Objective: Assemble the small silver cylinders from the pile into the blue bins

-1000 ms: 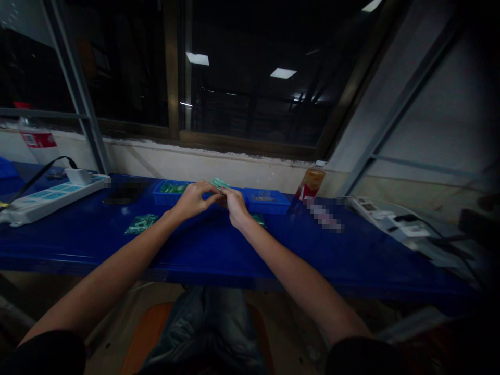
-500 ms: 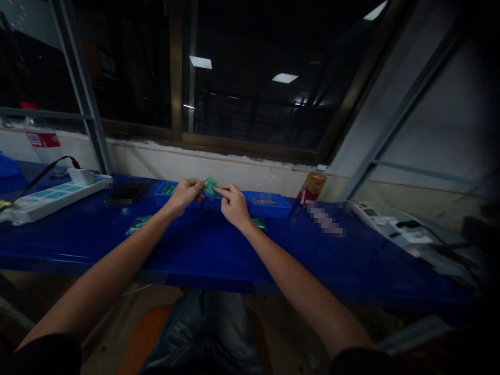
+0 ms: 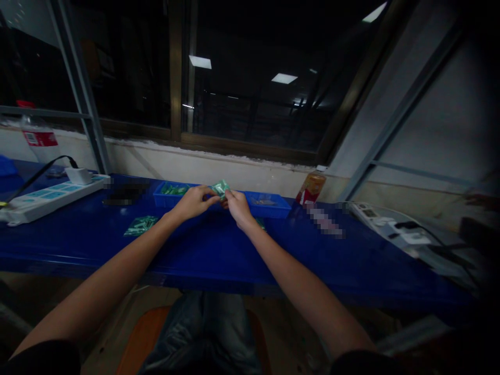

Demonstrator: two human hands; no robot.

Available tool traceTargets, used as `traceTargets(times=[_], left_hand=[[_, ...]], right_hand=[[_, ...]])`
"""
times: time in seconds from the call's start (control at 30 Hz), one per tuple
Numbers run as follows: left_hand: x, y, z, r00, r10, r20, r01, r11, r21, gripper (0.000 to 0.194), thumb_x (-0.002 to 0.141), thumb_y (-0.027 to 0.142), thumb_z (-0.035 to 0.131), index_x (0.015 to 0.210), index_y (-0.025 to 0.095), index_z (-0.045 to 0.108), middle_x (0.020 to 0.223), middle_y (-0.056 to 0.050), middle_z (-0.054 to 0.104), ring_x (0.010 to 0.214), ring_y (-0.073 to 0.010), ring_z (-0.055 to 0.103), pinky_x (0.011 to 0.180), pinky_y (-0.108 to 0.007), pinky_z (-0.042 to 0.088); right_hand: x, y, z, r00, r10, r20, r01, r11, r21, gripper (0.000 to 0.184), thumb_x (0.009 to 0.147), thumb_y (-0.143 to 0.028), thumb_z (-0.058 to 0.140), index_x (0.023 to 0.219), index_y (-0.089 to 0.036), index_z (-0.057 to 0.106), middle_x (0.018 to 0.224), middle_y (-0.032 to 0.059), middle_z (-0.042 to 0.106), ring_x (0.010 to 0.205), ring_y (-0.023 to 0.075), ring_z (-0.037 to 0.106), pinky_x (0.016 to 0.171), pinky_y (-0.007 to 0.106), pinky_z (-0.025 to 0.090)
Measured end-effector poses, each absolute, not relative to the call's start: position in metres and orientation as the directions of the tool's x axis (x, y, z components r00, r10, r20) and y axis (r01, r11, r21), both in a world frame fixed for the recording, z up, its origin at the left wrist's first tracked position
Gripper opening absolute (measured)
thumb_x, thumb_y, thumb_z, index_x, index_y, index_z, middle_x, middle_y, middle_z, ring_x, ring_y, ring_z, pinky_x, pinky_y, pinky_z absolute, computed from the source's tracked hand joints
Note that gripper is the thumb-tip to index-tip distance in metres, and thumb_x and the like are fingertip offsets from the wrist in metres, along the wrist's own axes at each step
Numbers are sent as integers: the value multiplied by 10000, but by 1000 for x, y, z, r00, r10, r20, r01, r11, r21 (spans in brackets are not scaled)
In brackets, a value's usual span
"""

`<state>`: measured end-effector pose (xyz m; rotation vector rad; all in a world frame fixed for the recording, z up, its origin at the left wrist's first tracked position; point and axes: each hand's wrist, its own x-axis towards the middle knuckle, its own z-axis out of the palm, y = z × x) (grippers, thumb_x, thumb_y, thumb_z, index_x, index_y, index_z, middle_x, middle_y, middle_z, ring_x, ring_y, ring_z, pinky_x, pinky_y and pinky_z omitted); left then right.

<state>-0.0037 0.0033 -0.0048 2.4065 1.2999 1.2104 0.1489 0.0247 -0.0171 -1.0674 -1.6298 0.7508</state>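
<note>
A small green plastic bag [image 3: 221,187] is held up above the table, in front of the blue bins. My right hand [image 3: 238,207] pinches its lower right edge between thumb and fingers. On the other side, my left hand [image 3: 195,201] has its curled thumb and fingers closed at the bag's lower left edge; the exact contact is too small to see. A flat green bag of small pieces [image 3: 141,225] lies on the table beyond my left forearm. Another green packet [image 3: 261,223] is mostly hidden behind my right wrist.
On the blue table [image 3: 219,255], a bin of green packets [image 3: 172,188] stands behind my left hand and a bin of small parts [image 3: 269,204] behind my right. A drink bottle [image 3: 311,187] is at right. Power strips [image 3: 54,199] lie at both sides.
Half a second ago my left hand gripped the bag's left side while my right fingers touched its face. Now the bag is further right and lower, pinched by my right hand.
</note>
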Motion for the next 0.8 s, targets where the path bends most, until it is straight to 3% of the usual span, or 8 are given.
traceTargets(times=[0.07,0.17,0.3,0.37,0.43,0.57,0.67,0.8], left_hand=[[-5,6,-4,162,867,472,555,-476,683,463,817,515,400,756,150,678,761,-70,667,690,-191,581,648,-280,416],[-9,8,-1,2,960,281,346,-264,900,607,824,593,290,743,127,670,757,-92,674,628,-176,576,587,-276,403],[-14,8,1,-33,971,235,226,-222,949,486,778,545,440,840,113,656,791,-81,670,626,-156,571,606,-267,403],[-14,6,1,-50,931,360,327,-326,887,397,772,463,494,859,109,651,763,-65,656,655,-160,568,634,-267,411],[-13,3,0,-30,835,550,534,-451,715,321,782,391,503,848,115,655,740,-57,637,686,-168,559,668,-275,415],[-7,-2,-1,187,651,736,724,-597,344,245,805,290,502,932,154,662,849,-63,619,775,-169,562,750,-280,425],[-2,-2,-3,323,603,729,697,-673,248,256,789,260,533,995,160,647,933,-75,607,874,-179,566,818,-291,429],[1,-3,-4,410,599,688,654,-719,236,353,780,328,551,1074,144,617,1032,-98,600,967,-209,552,890,-321,407]], right_hand=[[150,21,-18,-188,777,600,468,608,-641,290,861,-321,386,703,-176,581,667,24,577,669,139,552,679,263,423],[149,14,-17,-353,606,712,519,761,-390,269,870,-269,384,927,-185,633,819,44,583,806,148,547,764,264,415],[145,12,-18,-347,603,718,492,769,-408,330,834,-212,436,1118,-192,603,902,49,552,847,138,534,785,254,423],[144,14,-19,-301,663,685,473,728,-497,345,775,-177,494,1095,-191,621,931,47,541,863,135,526,794,254,422],[143,16,-17,-261,753,605,407,654,-638,298,728,-210,551,1004,-181,659,921,38,555,864,135,526,799,258,418],[144,17,-12,-235,923,303,91,332,-939,391,771,-491,468,814,-152,658,732,23,604,715,128,560,663,248,426],[146,19,-11,-226,959,171,-70,160,-985,400,755,-524,470,753,-150,613,631,11,591,583,118,554,544,224,399],[150,24,-14,-53,959,279,58,281,-958,263,767,-385,485,686,-157,586,586,-19,567,539,107,519,545,224,403]])
